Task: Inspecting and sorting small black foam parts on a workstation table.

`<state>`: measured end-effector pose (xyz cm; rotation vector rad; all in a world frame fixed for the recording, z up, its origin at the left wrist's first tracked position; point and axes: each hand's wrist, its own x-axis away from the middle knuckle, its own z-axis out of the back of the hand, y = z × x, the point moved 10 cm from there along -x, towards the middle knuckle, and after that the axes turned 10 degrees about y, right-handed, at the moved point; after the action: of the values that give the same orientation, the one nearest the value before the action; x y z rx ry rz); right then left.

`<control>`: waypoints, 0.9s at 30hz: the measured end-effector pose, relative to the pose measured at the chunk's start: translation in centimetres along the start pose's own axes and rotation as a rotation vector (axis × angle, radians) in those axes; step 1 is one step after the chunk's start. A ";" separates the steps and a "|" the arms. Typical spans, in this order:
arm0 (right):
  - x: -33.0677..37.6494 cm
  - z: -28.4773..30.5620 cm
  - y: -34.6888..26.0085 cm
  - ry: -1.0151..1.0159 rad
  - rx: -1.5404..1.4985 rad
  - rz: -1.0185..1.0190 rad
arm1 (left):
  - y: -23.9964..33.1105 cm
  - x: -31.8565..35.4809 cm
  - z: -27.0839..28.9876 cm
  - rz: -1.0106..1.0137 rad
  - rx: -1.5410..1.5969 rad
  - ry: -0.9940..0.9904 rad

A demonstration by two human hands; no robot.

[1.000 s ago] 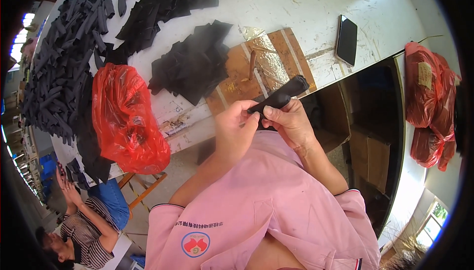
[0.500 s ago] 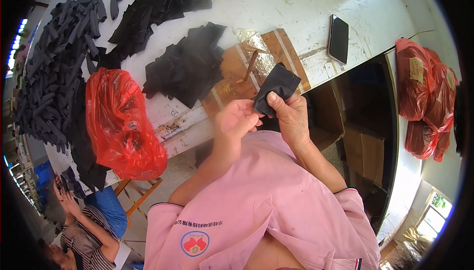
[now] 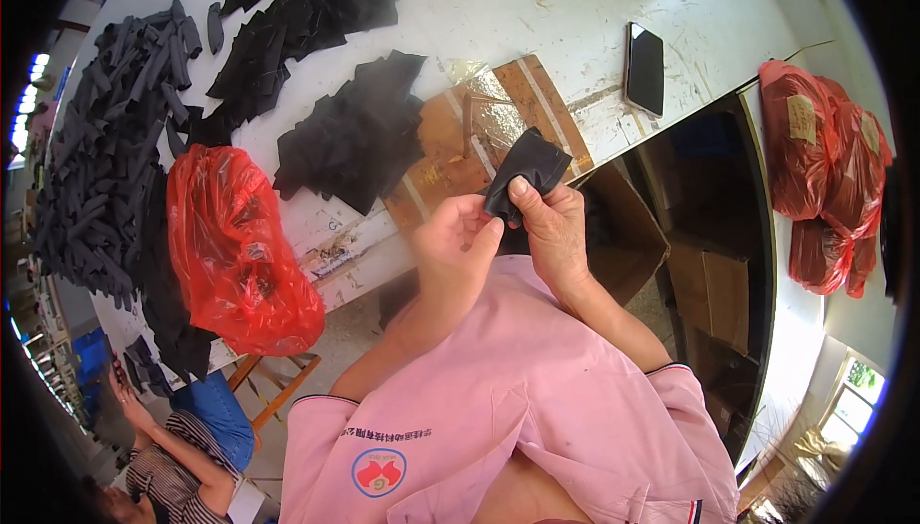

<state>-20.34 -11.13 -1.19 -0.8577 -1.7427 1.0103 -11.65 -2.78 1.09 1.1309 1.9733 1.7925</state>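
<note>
In front of my chest, a small piece of black fabric (image 3: 530, 167) is held up, bent and wrinkled. My right hand (image 3: 556, 232) grips it, thumb pressed on the face toward me. The fingers of my left hand (image 3: 458, 244) are curled, with thumb and fingertips pinched at the fabric's lower left edge. Just beyond lies a brown board (image 3: 450, 131) with pale strips and a shiny, crinkled clear patch. A loose pile of flat black fabric pieces (image 3: 350, 131) rests left of the board.
Rolled dark grey pieces (image 3: 115, 160) heap at far left, with more black pieces (image 3: 307, 11) behind. A red plastic bag (image 3: 240, 251) sits near the table's edge. A phone (image 3: 645, 69) lies right; red bags (image 3: 824, 169) and cardboard boxes (image 3: 707, 294) are farther right. Another person (image 3: 182, 457) sits lower left.
The black fabric has tilted slightly and folded more at its lower end, between my hands. Both hands stay close together. The view has shifted a little.
</note>
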 end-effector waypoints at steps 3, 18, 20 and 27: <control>0.2 -0.5 -0.7 -0.022 -0.019 -0.011 | -0.3 -0.2 0.0 0.012 0.018 0.046; -1.0 1.2 -4.9 -0.059 0.939 0.460 | 1.0 -1.6 1.3 -0.103 -0.101 0.129; 0.8 -1.8 -7.9 -0.178 0.627 0.586 | 0.9 -1.6 0.6 -0.140 -0.187 0.051; 1.1 -3.9 -7.0 -0.191 0.700 0.789 | 3.6 -1.0 0.8 -0.591 -0.513 0.287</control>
<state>-17.90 -12.13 6.50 -0.9996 -1.0188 2.1129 -9.16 -3.05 3.91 0.1185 1.5836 1.9977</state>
